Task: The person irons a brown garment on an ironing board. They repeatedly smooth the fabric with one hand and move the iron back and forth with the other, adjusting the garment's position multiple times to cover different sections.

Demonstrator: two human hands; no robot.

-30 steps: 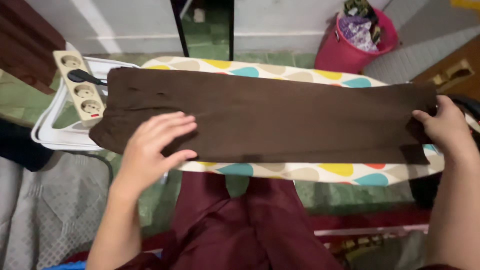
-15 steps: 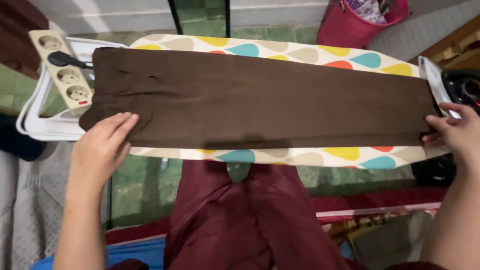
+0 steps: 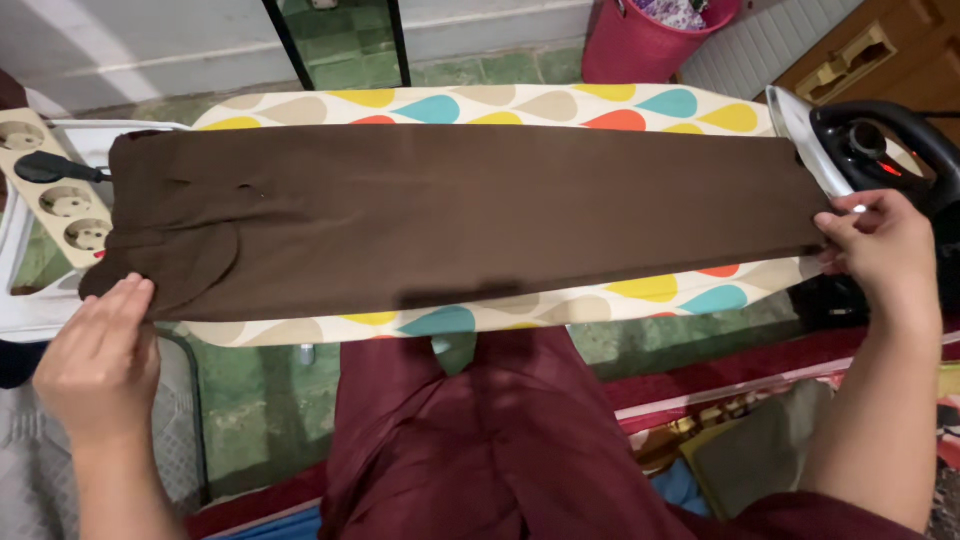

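While the brown trousers (image 3: 470,215) lie flat and stretched lengthwise across the ironing board (image 3: 480,105), I have a hand at each end of them. My left hand (image 3: 100,350) sits at about 8 o'clock in the view, fingers straight and together, their tips touching the waist end of the cloth where it hangs past the board; it is open, pinching nothing that I can see. My right hand (image 3: 880,250) is at 3 o'clock, fingers curled around the hem end, thumb on top, closed on the fabric.

The board's cover shows teardrop shapes in yellow, teal, red and beige, visible along the far and near edges of the trousers. Just beyond my right hand, at 2 o'clock, an iron (image 3: 870,150) stands on end, its soleplate facing the board. At 9 o'clock a beige power strip (image 3: 60,190) with a black plug in it lies on a white frame, touching the waistband. A pink bucket (image 3: 650,35) stands at 1 o'clock on the green floor. Maroon cloth (image 3: 490,440) fills 6 o'clock below the board.
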